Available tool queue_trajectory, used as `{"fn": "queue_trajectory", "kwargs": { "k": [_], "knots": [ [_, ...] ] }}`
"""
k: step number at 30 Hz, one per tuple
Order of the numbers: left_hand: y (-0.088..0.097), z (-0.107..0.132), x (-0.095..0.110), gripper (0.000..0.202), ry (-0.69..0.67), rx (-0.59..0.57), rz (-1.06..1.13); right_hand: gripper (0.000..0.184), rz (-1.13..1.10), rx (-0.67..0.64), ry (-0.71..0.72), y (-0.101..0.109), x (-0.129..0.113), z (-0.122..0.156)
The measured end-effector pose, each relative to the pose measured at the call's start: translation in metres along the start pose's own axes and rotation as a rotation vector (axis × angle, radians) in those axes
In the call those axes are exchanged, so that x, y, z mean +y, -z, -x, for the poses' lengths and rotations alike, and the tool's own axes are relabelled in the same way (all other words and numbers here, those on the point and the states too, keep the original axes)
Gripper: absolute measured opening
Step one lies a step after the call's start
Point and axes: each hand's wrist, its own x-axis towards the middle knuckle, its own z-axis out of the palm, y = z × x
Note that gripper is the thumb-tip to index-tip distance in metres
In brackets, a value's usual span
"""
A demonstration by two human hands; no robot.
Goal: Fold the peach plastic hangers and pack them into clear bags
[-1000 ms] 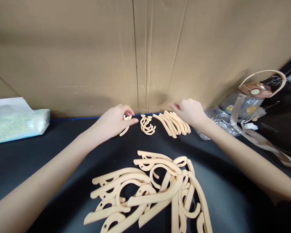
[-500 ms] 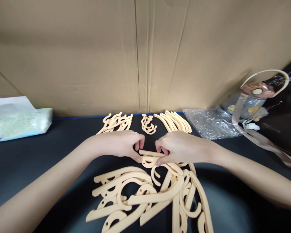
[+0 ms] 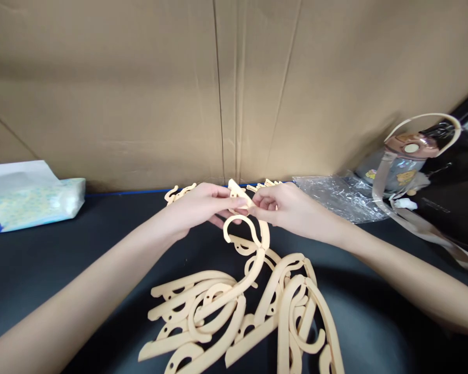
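Note:
My left hand (image 3: pixel 197 208) and my right hand (image 3: pixel 283 208) meet above the black table (image 3: pixel 62 270), both pinching the top of one pale wooden cut-out piece (image 3: pixel 249 234). The piece is lifted; its hook-shaped curve hangs below my fingers, and its lower end trails into a tangled pile of similar wooden pieces (image 3: pixel 237 317) near me. Small sorted groups of wooden parts (image 3: pixel 175 193) lie behind my hands by the cardboard, mostly hidden by them.
A cardboard wall (image 3: pixel 234 88) stands along the table's far edge. A tissue pack (image 3: pixel 31 200) lies at the left. At the right are a crumpled clear plastic bag (image 3: pixel 335 195), a water bottle with a strap (image 3: pixel 405 161) and a dark bag (image 3: pixel 452 202).
Both hands came back from the sorted groups to the pile, pinched a piece there, and have now lifted it up toward the far side, dragging the pile's top pieces.

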Motion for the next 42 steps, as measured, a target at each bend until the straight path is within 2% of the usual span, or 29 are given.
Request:
{"fn": "queue_trajectory", "kwargs": {
  "k": [4,7,9,11,13,15,18,22,26,28,31,32,34,36,39,42],
  "knots": [
    [-0.010,0.000,0.004,0.018,-0.069,0.138,0.234,0.022,-0.088,-0.001,-0.056,0.009,0.003,-0.003],
    [-0.015,0.002,0.008,0.016,-0.126,0.246,0.218,0.016,-0.108,0.027,-0.070,0.014,0.003,-0.003],
    [-0.017,0.003,0.010,0.020,-0.151,0.271,0.182,0.017,0.029,0.128,-0.012,0.013,0.002,-0.003],
    [-0.021,0.004,0.011,0.022,-0.159,0.243,0.149,0.020,0.302,0.243,0.050,0.009,-0.001,-0.001],
    [-0.026,0.006,0.012,0.025,-0.175,0.206,0.106,0.026,0.605,0.295,0.087,0.003,-0.004,0.002],
    [-0.031,0.007,0.013,0.028,-0.200,0.203,0.060,0.032,0.828,0.289,0.138,-0.002,-0.008,0.005],
    [-0.040,0.010,0.012,0.031,-0.253,0.262,-0.055,0.039,0.991,0.249,0.197,-0.006,-0.012,0.007],
    [-0.049,0.009,0.004,0.025,-0.321,0.393,-0.288,0.033,1.000,0.174,0.149,-0.008,-0.015,0.005],
    [-0.055,0.010,-0.001,0.023,-0.289,0.456,-0.463,0.029,0.957,0.090,0.063,-0.006,-0.016,0.000],
    [-0.055,0.014,0.003,0.023,-0.258,0.538,-0.631,0.024,0.932,0.080,0.021,-0.001,-0.011,-0.003],
    [-0.043,0.018,0.013,0.027,-0.190,0.653,-0.855,0.021,0.865,0.149,-0.079,0.014,0.002,-0.009],
    [-0.035,0.018,0.015,0.029,-0.181,0.647,-0.843,0.023,0.823,0.175,-0.108,0.020,0.006,-0.011],
    [-0.011,0.013,0.015,0.034,-0.180,0.591,-0.673,0.028,0.700,0.204,-0.139,0.032,0.013,-0.014],
    [0.015,0.004,0.008,0.036,-0.110,0.497,-0.378,0.032,0.561,0.221,-0.132,0.042,0.015,-0.014],
    [0.048,-0.009,-0.013,0.028,0.011,0.480,-0.339,0.034,0.397,0.270,-0.116,0.052,0.013,-0.011],
    [0.061,-0.016,-0.032,0.024,0.077,0.569,-0.387,0.032,0.248,0.319,-0.115,0.059,0.009,-0.006]
  ]
}}
